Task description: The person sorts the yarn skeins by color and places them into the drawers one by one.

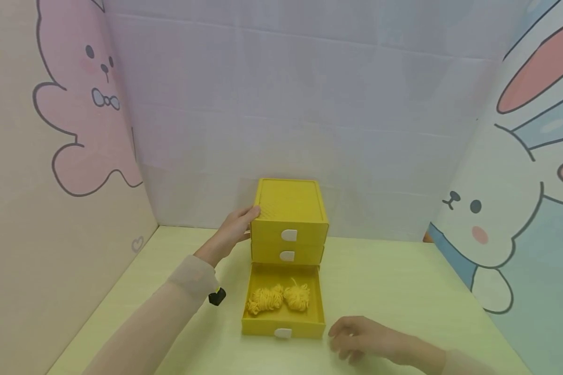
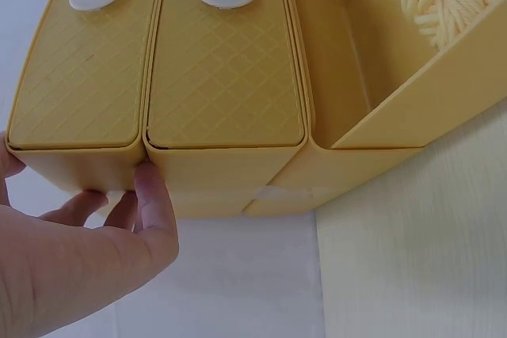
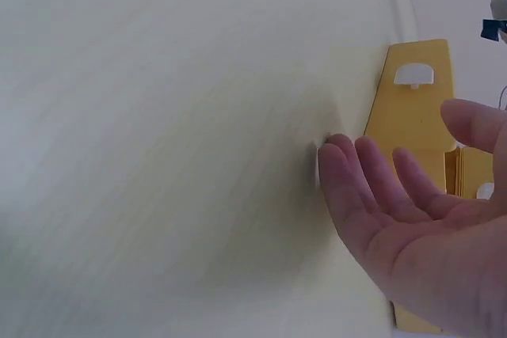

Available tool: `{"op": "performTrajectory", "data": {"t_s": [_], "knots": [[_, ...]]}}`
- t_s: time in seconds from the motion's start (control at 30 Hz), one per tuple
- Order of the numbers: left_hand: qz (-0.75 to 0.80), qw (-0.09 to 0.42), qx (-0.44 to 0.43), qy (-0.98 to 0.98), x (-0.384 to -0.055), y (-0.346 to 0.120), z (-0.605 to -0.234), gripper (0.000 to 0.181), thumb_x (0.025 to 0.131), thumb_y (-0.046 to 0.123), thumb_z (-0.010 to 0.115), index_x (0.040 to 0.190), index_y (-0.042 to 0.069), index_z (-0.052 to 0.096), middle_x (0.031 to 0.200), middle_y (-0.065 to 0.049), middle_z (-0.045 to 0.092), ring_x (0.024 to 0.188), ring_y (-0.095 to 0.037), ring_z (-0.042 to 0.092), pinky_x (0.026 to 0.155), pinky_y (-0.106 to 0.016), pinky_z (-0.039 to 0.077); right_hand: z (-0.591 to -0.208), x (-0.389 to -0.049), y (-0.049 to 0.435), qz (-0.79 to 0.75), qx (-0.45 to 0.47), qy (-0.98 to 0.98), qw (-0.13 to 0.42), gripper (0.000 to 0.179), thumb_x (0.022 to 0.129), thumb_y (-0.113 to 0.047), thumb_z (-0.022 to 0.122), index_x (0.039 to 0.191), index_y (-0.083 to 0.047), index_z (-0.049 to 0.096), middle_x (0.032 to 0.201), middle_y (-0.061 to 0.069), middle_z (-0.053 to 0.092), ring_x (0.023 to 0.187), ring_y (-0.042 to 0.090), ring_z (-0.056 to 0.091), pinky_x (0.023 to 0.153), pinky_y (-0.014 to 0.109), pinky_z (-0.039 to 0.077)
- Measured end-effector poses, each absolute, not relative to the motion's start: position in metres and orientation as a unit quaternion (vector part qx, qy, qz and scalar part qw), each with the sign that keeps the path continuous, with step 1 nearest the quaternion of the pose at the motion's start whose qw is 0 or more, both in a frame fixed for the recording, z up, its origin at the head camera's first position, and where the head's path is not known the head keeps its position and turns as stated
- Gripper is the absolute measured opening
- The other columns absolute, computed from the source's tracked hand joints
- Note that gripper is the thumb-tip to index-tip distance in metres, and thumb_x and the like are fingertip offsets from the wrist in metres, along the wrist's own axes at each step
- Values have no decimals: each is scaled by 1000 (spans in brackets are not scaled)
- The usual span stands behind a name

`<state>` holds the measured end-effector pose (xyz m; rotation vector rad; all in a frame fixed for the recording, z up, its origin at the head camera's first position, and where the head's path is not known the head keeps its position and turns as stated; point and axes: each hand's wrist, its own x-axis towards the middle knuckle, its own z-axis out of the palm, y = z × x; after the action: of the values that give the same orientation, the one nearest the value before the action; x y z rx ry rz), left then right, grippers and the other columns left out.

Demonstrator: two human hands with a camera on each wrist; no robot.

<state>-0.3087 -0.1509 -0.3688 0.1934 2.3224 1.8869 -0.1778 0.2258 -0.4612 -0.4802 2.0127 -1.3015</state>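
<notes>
A yellow chest of drawers (image 1: 291, 200) with white pull tabs stands on the table, its bottom drawer (image 1: 281, 328) pulled out. Two yarn bundles, a longer one (image 1: 266, 299) and a rounder one (image 1: 297, 297), lie in that drawer. My left hand (image 1: 234, 226) grips the chest's upper left edge, thumb on the top and bent fingers (image 2: 154, 195) against the side wall. Close to the right front corner of the pulled-out drawer is my right hand (image 1: 363, 338), fingers loosely bent and nothing in them. In the right wrist view, its fingers (image 3: 384, 176) hover low over the tabletop.
The pale yellow table (image 1: 380, 281) is bounded by a plain back wall (image 1: 309, 104) close behind the chest. Side walls carry a pink bear drawing (image 1: 94, 130) on the left and a white rabbit drawing (image 1: 497, 224) on the right.
</notes>
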Motion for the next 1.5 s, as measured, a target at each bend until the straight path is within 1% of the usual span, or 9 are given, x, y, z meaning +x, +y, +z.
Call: {"op": "performTrajectory", "data": {"t_s": [0.1, 0.23, 0.3, 0.4, 0.47, 0.7, 1.03, 1.2, 1.5], "knots": [[628, 71, 64, 773, -308, -151, -368, 76, 112, 54, 45, 171, 12, 21, 172, -15, 31, 154, -44, 35, 124, -58, 36, -465, -175, 217, -516, -189, 743, 383, 36, 109, -20, 57, 133, 5, 64, 118, 14, 74, 105, 31, 72, 92, 45, 63], [628, 71, 64, 773, -310, -151, -369, 76, 112, 54, 45, 171, 12, 21, 172, -15, 30, 154, -44, 35, 125, -59, 35, -466, -168, 205, -560, -186, 682, 432, 43, 113, -25, 50, 144, 4, 59, 132, 19, 70, 117, 32, 70, 102, 42, 60], [628, 72, 65, 772, -311, -151, -370, 76, 112, 54, 45, 171, 12, 21, 172, -15, 30, 154, -44, 35, 125, -59, 34, -465, -160, 200, -588, -151, 652, 455, 47, 114, -32, 50, 149, 0, 55, 139, 18, 67, 122, 31, 68, 105, 43, 58], [627, 73, 65, 773, -311, -150, -370, 75, 112, 54, 45, 171, 12, 22, 172, -15, 32, 154, -44, 37, 125, -59, 35, -464, -149, 191, -615, -89, 628, 469, 51, 111, -42, 53, 150, -10, 54, 143, 11, 65, 124, 27, 66, 105, 43, 57], [625, 74, 64, 775, -312, -150, -370, 75, 112, 54, 45, 171, 13, 23, 171, -14, 33, 153, -43, 37, 124, -59, 35, -466, -145, 183, -626, -57, 621, 468, 54, 109, -48, 55, 150, -12, 55, 142, 9, 66, 123, 25, 66, 105, 45, 57], [626, 73, 62, 774, -314, -149, -372, 75, 112, 55, 47, 170, 14, 25, 170, -13, 35, 152, -42, 40, 124, -58, 37, -478, -146, 156, -642, -56, 592, 484, 60, 110, -51, 54, 153, -9, 55, 141, 10, 67, 125, 25, 66, 110, 47, 54], [630, 71, 64, 770, -311, -149, -372, 75, 111, 56, 48, 170, 15, 26, 169, -12, 36, 152, -41, 40, 124, -58, 36, -498, -153, 133, -684, -54, 555, 470, 74, 111, -50, 52, 156, 8, 41, 139, 18, 66, 129, 32, 65, 114, 48, 51], [631, 69, 62, 770, -312, -150, -372, 75, 112, 55, 47, 170, 14, 25, 170, -12, 35, 152, -42, 39, 124, -58, 36, -502, -160, 128, -696, -65, 546, 462, 74, 113, -45, 47, 155, 15, 38, 139, 21, 66, 131, 37, 64, 115, 49, 50], [632, 69, 65, 769, -312, -150, -373, 76, 111, 56, 47, 171, 14, 25, 171, -12, 33, 153, -42, 38, 125, -59, 35, -505, -161, 124, -723, -28, 523, 451, 66, 112, -40, 53, 153, 11, 43, 135, 24, 65, 123, 30, 69, 113, 44, 52]]}}
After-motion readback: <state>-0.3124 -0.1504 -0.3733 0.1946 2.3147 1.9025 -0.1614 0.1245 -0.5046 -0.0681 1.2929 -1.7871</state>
